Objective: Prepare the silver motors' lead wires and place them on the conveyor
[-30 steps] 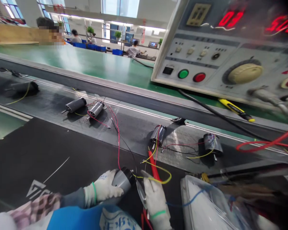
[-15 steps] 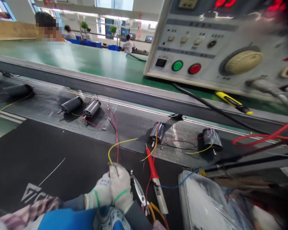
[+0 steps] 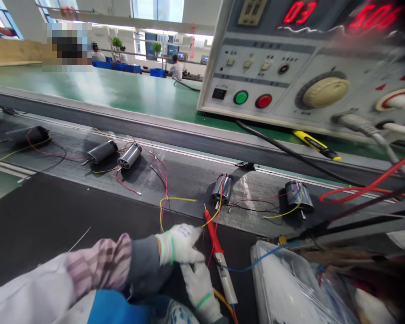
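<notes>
My left hand point(image 3: 184, 243), in a white glove, reaches right with its fingers drawn together. Its fingertips meet the free end of a yellow wire point(image 3: 219, 204) from a silver motor point(image 3: 222, 189). Just below, my gloved right hand point(image 3: 199, 285) lies palm down, its fingers partly hidden behind the left hand. An orange handle point(image 3: 224, 297) shows beside it; the rest of that tool is covered. Another yellow wire point(image 3: 162, 211), bent and loose, stands behind my left wrist. A red-tipped probe point(image 3: 214, 238) lies just right of both hands.
More motors with wires point(image 3: 130, 156) lie along the grey conveyor belt point(image 3: 189, 180). A test instrument point(image 3: 249, 90) with lit red digits stands at right, a yellow marker pen point(image 3: 317, 145) before it. A clear plastic bin point(image 3: 259, 270) is at lower right. Co-workers sit far back.
My hands, earlier together at the bent yellow wire, have let it go and moved right. The left has reached the other yellow wire's end; the right now covers where the silver, orange-handled pliers lay.
</notes>
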Available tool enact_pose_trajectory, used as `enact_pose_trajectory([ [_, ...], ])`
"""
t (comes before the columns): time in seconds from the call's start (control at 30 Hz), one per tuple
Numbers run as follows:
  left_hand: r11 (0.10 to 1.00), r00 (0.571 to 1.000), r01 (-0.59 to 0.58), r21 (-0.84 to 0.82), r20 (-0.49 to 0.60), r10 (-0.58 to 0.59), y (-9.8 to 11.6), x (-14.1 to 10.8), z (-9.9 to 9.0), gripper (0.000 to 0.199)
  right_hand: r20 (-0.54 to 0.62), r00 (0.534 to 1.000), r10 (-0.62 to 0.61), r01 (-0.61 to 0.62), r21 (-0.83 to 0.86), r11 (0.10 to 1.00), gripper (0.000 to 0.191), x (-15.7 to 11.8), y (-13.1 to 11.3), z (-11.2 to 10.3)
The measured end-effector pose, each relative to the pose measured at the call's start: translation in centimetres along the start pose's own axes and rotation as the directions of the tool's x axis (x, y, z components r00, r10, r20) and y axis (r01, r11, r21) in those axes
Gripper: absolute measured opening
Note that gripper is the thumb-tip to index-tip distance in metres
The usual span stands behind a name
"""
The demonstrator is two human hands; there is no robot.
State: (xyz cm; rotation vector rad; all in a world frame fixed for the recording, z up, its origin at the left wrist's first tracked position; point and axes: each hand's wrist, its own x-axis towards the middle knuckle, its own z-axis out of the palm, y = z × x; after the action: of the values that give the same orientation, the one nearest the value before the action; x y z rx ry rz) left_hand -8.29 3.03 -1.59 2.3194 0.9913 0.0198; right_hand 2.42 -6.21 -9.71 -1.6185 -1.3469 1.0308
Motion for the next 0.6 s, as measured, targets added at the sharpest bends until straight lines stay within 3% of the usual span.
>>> enact_pose_trajectory([
  [0.07,0.975,0.966,0.219,0.019,0.138,-0.22,-2.1,0.3,-0.7,0.074,0.063,0.998,0.012,-0.021,0.146,0.989,0.053,0.1,-0.1,-0.1],
  [0.17,0.891,0.884,0.439,-0.118,0.237,-0.404,-5.9,-2.0,-1.0,0.054,0.137,0.99,-0.021,-0.017,0.273,0.962,0.058,0.6,0.1,-0.2],
  [0.3,0.775,0.815,0.575,-0.263,0.262,-0.516,-8.2,-5.2,-0.9,0.028,0.161,0.984,-0.072,0.068,0.028,0.997,0.054,2.4,-0.8,-0.1],
  [0.43,0.849,0.875,0.485,-0.21,0.122,-0.469,-7.4,-4.7,-1.1,0.02,0.317,0.943,-0.104,0.18,-0.221,0.958,0.056,4.9,-3.4,-0.1],
  [0.5,0.894,0.904,0.427,-0.135,0.043,-0.425,-6.5,-4.1,-1.2,0.019,0.393,0.913,-0.107,0.23,-0.28,0.932,0.054,5.8,-4.4,-0.2],
  [0.6,0.945,0.945,0.328,0.008,-0.02,-0.328,-4.9,-4.2,-0.9,0.024,0.403,0.907,-0.12,0.255,-0.301,0.919,0.046,6.1,-5.0,-0.2],
])
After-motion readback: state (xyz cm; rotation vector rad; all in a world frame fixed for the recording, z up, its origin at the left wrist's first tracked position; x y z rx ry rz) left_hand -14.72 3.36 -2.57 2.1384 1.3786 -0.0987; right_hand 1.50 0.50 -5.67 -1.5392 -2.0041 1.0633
